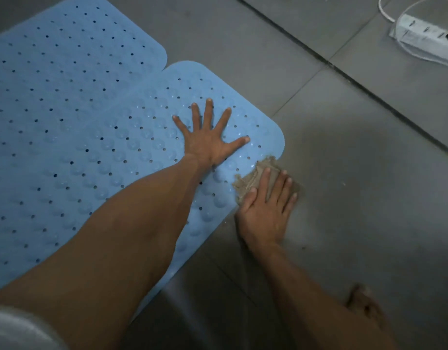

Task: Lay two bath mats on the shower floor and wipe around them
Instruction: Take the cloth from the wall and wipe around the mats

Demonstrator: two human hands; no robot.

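Note:
Two light blue perforated bath mats lie side by side on the grey tiled floor (pixel 344 147): the far mat (pixel 66 59) at the upper left, the near mat (pixel 132 152) in the middle. My left hand (pixel 210 140) rests flat on the near mat with its fingers spread, holding nothing. My right hand (pixel 265 210) presses a brown cloth (pixel 253 178) onto the floor just at the near mat's right edge, close to its rounded corner. The cloth partly overlaps that edge; most of it is hidden under my fingers.
A white power strip (pixel 425 41) with white cables lies on the floor at the top right. A dark grout line (pixel 344 69) runs diagonally across the tiles. My bare foot (pixel 366 306) stands at the lower right.

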